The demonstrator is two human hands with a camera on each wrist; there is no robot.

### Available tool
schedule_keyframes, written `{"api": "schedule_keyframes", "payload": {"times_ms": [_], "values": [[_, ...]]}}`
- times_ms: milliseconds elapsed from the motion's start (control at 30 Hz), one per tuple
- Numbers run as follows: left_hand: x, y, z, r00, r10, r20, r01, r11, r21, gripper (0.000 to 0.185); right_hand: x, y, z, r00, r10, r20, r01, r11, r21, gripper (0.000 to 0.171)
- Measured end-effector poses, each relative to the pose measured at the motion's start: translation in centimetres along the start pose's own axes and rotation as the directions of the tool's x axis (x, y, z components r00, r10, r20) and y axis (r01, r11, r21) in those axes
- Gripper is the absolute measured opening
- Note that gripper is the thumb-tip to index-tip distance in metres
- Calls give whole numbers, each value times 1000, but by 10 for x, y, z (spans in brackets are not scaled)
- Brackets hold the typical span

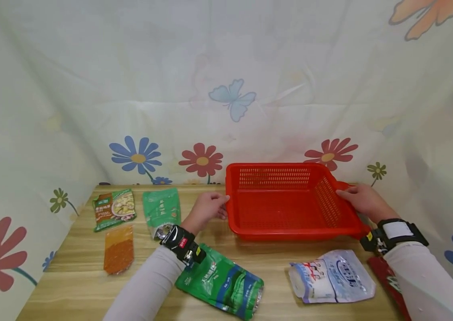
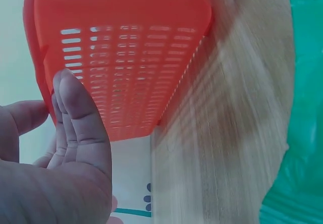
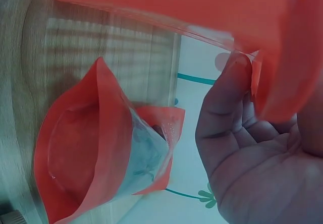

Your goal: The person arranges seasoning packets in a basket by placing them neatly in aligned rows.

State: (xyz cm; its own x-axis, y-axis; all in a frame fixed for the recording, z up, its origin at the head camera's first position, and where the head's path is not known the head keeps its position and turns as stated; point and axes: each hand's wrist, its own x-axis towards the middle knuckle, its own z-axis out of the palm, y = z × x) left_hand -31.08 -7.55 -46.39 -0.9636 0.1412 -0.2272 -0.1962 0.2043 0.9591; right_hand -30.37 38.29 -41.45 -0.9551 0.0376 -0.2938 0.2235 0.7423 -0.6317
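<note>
A red plastic basket (image 1: 278, 209) with slotted walls is at the back of the table. My left hand (image 1: 210, 206) pinches its left rim, thumb on top and fingers against the outer wall, as the left wrist view (image 2: 75, 128) shows. On the other side, my right hand (image 1: 364, 201) grips the right rim, fingers curled beneath it in the right wrist view. Whether the basket's bottom touches the table I cannot tell. Below my left wrist lies a green pouch (image 1: 222, 283). A white and lilac pouch (image 1: 332, 277) lies in front of the basket.
On the left are a green and brown food packet (image 1: 115, 208), a clear packet of orange powder (image 1: 119, 249) and a lighter green pouch (image 1: 162, 207). A red packet (image 1: 388, 281) is partly hidden by my right forearm. Flowered curtain (image 1: 230, 142) surrounds the table.
</note>
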Motion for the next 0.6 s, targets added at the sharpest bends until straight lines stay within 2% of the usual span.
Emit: {"api": "schedule_keyframes", "payload": {"times_ms": [267,600], "values": [[-1,0,1,1000,6,-16,-6,999,-42,27,-1,1,0,1000,-9,11,9,1000,17,66],[-8,-4,-15,996,35,-84,-34,999,14,28,-2,-12,11,999,-16,30,15,998,54,67]]}}
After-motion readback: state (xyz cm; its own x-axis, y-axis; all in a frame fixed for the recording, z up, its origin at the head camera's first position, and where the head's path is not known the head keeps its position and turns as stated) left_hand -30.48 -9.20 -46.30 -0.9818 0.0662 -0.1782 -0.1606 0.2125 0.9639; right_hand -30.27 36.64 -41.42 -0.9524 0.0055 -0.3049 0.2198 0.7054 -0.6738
